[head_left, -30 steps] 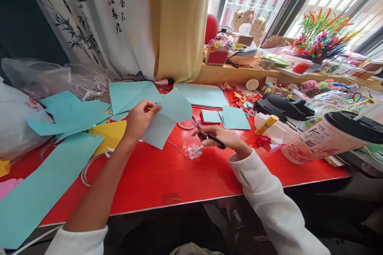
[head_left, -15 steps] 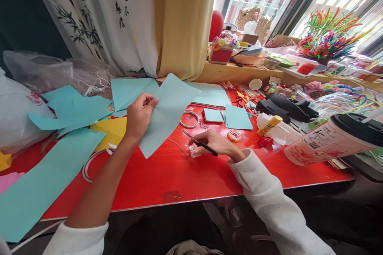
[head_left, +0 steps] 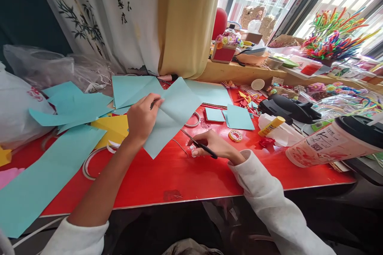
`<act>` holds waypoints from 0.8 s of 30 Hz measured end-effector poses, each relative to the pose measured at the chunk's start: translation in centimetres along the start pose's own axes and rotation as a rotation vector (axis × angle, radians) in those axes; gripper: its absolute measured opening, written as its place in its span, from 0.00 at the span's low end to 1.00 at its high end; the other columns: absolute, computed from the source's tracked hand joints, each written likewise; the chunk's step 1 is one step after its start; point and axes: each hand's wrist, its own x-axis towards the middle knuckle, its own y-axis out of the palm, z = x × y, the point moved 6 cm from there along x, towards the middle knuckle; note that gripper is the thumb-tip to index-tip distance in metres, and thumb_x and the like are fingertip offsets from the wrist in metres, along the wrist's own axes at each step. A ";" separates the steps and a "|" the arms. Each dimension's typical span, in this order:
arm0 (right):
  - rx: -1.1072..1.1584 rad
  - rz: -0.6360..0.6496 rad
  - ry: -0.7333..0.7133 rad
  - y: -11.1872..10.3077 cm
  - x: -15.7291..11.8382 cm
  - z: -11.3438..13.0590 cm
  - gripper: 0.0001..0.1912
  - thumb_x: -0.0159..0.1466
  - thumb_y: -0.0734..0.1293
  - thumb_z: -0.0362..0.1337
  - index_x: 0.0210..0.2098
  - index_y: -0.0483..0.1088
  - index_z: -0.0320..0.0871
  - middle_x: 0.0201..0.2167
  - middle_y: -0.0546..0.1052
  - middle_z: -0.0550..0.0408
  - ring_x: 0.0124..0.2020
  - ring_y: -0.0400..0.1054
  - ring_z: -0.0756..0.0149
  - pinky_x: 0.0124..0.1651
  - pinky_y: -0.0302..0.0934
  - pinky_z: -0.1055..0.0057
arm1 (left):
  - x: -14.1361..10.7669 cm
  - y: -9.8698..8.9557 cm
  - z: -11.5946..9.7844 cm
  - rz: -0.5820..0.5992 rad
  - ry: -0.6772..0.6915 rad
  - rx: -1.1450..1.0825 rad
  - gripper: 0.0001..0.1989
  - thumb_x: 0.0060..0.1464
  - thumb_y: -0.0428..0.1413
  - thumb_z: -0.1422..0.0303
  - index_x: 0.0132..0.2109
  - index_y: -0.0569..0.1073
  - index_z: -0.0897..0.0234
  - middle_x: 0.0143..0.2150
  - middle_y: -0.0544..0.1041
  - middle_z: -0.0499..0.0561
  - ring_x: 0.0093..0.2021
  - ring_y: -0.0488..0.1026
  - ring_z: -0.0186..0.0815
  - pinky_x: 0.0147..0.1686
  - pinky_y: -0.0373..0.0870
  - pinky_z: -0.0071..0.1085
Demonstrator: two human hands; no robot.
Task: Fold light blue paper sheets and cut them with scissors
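My left hand [head_left: 143,115] pinches the left edge of a light blue paper sheet [head_left: 170,119], which is held tilted above the red table with a crease across it. To the right, my right hand [head_left: 209,143] is closed on black-handled scissors [head_left: 203,146], whose blades point up and left toward the paper. The blades and the sheet look apart. Beyond my right hand lie small blue paper squares [head_left: 240,117], another small blue stack [head_left: 214,114] and a round yellow-rimmed spool [head_left: 235,135].
Blue strips [head_left: 56,171] and yellow paper [head_left: 112,129] cover the left side of the red table [head_left: 143,191]. A tape roll [head_left: 87,167] lies near my left forearm. At right are a glue stick [head_left: 271,126], a black object [head_left: 289,107] and a large cup [head_left: 332,143].
My left hand and the blue sheet have shifted slightly right, and the sheet's angle has changed a little. My right hand keeps the scissors in nearly the same place.
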 end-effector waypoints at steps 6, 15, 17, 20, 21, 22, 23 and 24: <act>-0.002 -0.013 0.027 0.0 0.0 -0.4 0.24 0.54 0.69 0.53 0.36 0.75 0.35 0.21 0.72 0.55 0.23 0.63 0.70 0.24 0.54 0.74 | -0.1 0.1 -0.1 0.019 0.010 -0.013 0.10 0.59 0.51 0.61 0.39 0.75 0.59 0.32 0.78 0.48 0.32 0.72 0.35 0.31 0.60 0.28; 0.051 -0.042 0.042 0.2 0.1 -0.3 0.23 0.55 0.69 0.52 0.34 0.75 0.36 0.21 0.73 0.54 0.22 0.64 0.70 0.23 0.55 0.74 | -0.6 0.7 -0.7 0.056 0.067 0.019 0.11 0.59 0.51 0.62 0.41 0.75 0.61 0.36 0.79 0.51 0.33 0.73 0.36 0.33 0.61 0.28; 0.043 -0.036 0.043 0.3 0.1 -0.3 0.22 0.55 0.70 0.51 0.34 0.75 0.36 0.21 0.73 0.54 0.21 0.63 0.71 0.23 0.55 0.75 | -0.7 0.7 -0.9 0.051 0.075 0.027 0.11 0.59 0.51 0.62 0.41 0.75 0.61 0.35 0.79 0.50 0.33 0.73 0.36 0.32 0.61 0.28; 0.030 -0.040 0.034 0.3 0.2 -0.2 0.21 0.55 0.70 0.51 0.33 0.75 0.36 0.20 0.73 0.54 0.21 0.63 0.71 0.22 0.54 0.75 | -0.8 0.7 -1.0 0.047 0.089 0.021 0.10 0.60 0.51 0.63 0.41 0.75 0.61 0.35 0.79 0.50 0.34 0.74 0.36 0.32 0.61 0.28; 0.028 -0.042 0.031 0.3 0.2 -0.2 0.22 0.55 0.69 0.51 0.33 0.75 0.36 0.20 0.73 0.54 0.21 0.63 0.71 0.22 0.54 0.75 | -0.8 0.7 -1.0 0.044 0.093 0.017 0.10 0.60 0.51 0.64 0.41 0.75 0.61 0.35 0.79 0.50 0.34 0.74 0.36 0.32 0.61 0.28; 0.028 -0.045 0.029 0.3 0.2 -0.2 0.22 0.55 0.69 0.52 0.33 0.75 0.36 0.20 0.72 0.54 0.21 0.63 0.71 0.22 0.53 0.75 | -0.8 0.7 -1.0 0.042 0.096 0.017 0.10 0.60 0.51 0.64 0.41 0.75 0.60 0.35 0.79 0.50 0.34 0.74 0.36 0.32 0.61 0.28; 0.029 -0.049 0.030 0.3 0.2 -0.2 0.22 0.55 0.69 0.52 0.33 0.75 0.36 0.20 0.72 0.54 0.21 0.63 0.71 0.22 0.53 0.75 | -0.7 0.7 -1.0 0.041 0.097 0.018 0.10 0.60 0.51 0.63 0.41 0.75 0.60 0.35 0.79 0.50 0.34 0.74 0.36 0.33 0.61 0.28; 0.029 -0.055 0.033 0.3 0.2 -0.2 0.23 0.55 0.69 0.52 0.33 0.75 0.36 0.20 0.72 0.54 0.21 0.62 0.71 0.22 0.53 0.75 | -0.7 0.8 -0.9 0.042 0.097 0.021 0.10 0.59 0.51 0.63 0.40 0.75 0.60 0.35 0.79 0.49 0.34 0.74 0.36 0.33 0.61 0.28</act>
